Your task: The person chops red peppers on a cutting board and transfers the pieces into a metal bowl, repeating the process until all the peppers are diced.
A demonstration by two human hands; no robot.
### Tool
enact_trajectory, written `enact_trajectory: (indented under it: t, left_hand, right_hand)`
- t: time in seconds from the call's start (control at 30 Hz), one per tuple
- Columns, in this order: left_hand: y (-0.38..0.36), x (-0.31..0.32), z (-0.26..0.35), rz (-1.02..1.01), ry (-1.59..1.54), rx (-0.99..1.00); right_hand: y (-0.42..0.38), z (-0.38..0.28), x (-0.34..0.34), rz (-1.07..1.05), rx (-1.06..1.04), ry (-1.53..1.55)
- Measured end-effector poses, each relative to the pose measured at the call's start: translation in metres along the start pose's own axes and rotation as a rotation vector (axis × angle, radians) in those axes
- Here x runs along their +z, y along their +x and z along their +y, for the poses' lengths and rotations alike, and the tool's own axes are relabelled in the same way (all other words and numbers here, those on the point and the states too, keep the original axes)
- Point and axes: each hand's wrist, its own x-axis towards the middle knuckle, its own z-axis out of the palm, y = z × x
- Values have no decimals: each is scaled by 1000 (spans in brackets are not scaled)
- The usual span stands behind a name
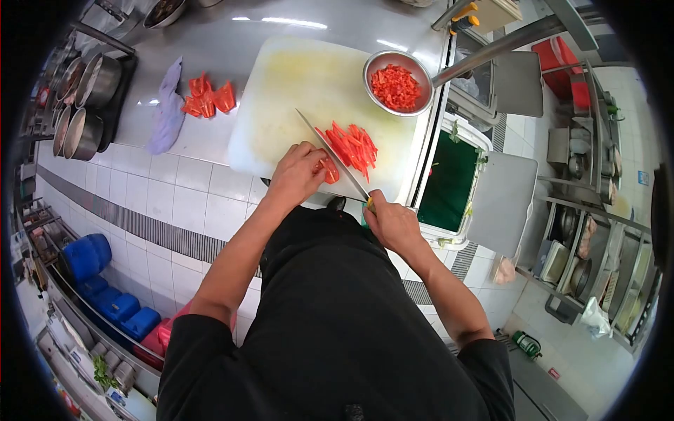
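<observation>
My right hand grips the handle of a long kitchen knife, whose blade lies across a white cutting board. My left hand presses down on red pepper strips right beside the blade. More cut red pepper strips lie just past the knife. A steel bowl of diced red pepper rests on the board's far right corner.
Larger red pepper pieces and a purple cloth lie on the steel counter left of the board. Metal pots stand at the far left. A white bin with a green liner sits to the right of the counter.
</observation>
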Motion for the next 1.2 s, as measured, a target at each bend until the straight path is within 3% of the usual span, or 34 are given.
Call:
enact_trajectory:
  t: [0.17,0.3,0.5,0.63,0.83,1.03,1.2]
  left_hand:
    - [2,3,-1,-14,-17,-74]
    - [2,5,-4,17,-6,-23]
    - [-5,4,-5,32,1,31]
    - [-4,3,-4,35,-28,8]
    - [0,5,-3,56,4,-18]
    - [-2,6,-7,39,-39,-17]
    - [-9,8,-5,54,-20,10]
  right_hand:
    - [-37,-19,-38,-135,80,-1]
    - [-51,-13,-28,-182,151,-45]
    - [-13,4,12,12,38,-21]
    - [-2,-7,-4,22,-26,-8]
    - [-50,-23,-42,-138,100,-17]
    - [-26,3,12,-39,73,-7]
    - [0,-10,1,-14,21,-9]
